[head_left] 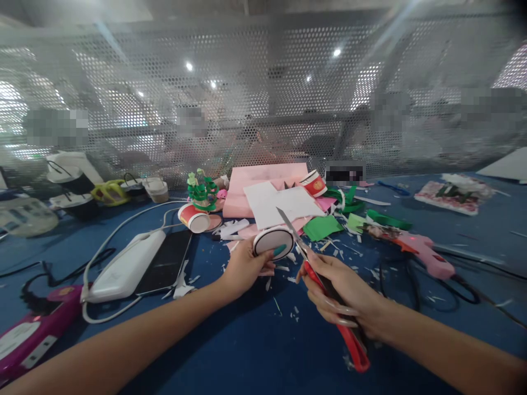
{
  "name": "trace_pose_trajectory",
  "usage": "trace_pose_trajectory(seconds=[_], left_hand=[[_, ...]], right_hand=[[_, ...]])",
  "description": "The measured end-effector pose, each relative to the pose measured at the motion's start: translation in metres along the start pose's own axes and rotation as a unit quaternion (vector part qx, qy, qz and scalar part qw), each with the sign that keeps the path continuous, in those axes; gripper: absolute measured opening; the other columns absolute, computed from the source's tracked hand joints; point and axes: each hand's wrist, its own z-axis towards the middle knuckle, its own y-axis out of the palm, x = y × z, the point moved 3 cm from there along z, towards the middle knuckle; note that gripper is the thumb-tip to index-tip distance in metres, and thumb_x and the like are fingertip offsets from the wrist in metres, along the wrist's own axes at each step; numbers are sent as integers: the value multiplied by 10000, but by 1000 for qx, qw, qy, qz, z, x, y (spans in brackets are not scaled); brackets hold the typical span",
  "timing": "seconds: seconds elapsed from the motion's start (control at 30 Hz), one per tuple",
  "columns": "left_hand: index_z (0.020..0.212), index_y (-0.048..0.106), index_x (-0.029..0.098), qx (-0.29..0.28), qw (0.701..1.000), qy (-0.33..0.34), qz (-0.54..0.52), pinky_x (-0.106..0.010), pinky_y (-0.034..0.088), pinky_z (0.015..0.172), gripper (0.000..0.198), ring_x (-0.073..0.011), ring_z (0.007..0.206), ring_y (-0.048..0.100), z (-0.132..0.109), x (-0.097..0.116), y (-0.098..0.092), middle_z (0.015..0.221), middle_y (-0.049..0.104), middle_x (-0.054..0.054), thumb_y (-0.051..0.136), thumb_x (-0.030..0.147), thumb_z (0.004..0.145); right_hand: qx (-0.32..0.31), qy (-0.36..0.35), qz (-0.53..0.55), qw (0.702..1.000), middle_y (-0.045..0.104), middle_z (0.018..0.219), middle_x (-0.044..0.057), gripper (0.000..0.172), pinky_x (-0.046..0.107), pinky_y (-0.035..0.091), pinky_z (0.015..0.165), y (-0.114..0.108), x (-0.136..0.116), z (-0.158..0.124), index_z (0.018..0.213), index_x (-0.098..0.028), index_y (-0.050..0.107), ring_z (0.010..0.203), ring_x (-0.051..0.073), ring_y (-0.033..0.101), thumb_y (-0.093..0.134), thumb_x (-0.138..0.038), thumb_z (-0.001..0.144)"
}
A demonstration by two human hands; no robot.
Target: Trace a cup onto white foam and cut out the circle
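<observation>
Blue table [247,351] bears paper scraps [323,228] near scissors [313,274]

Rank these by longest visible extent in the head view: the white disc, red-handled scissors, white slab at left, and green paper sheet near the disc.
1. Red-handled scissors
2. White slab
3. White disc and green paper sheet: too alike to rank, and the raised disc probably sits nearer the camera.
</observation>
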Motion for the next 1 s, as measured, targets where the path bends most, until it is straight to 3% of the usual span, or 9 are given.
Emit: trace_pose_trajectory(seconds=[0.3,0.77,1.0], left_hand=[[927,575,147,-9,1000,8,23,-240,546,545,260,-120,545,614,-5,3,1,629,616,16,617,185,673],[843,603,182,-28,985,98,143,-272,541,570,157,-157,599,622,-8,1,-1,669,617,-8,583,269,714],[931,574,166,-9,999,28,32,-267,552,559,247,-134,571,625,-9,6,2,696,636,2,608,212,690]], right_hand=[[-48,-6,13,999,387,314,-92,339,128,235,191,-4,4,2,740,-162,511,189,27,180,373,-438,880],[-64,-18,18,998,393,328,-96,313,122,253,192,-2,2,1,741,-163,509,189,23,196,416,-434,866],[-69,-26,16,997,430,349,-82,331,130,253,180,3,-1,1,728,-150,516,179,23,209,413,-433,866]])
